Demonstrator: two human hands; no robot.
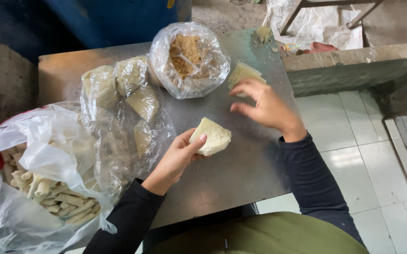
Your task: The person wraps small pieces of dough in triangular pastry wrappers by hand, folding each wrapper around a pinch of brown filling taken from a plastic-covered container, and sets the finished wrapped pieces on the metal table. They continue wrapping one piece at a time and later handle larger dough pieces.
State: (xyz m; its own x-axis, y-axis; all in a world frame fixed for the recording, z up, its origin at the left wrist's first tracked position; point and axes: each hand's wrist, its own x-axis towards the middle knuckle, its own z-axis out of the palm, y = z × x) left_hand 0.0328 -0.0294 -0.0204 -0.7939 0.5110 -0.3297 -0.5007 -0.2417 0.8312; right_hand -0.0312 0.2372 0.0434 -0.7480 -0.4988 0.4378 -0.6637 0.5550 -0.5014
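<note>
My left hand (177, 157) holds a pale folded stack of wrapper sheets (211, 137) just above the steel table (231, 174). Farther back, my right hand (264, 107) hovers with fingers spread, holding nothing, next to a flat pile of square wrappers (242, 73) on the table. A clear bag of brown crumbly filling (189, 59) with a spoon in it sits behind the hands.
Clear bags of pale wrapper packs (128, 94) lie at the left. A large plastic bag of several rolled pieces (48, 193) sits at the near left. A blue barrel (118, 19) stands behind the table; tiled floor (368, 155) lies to the right.
</note>
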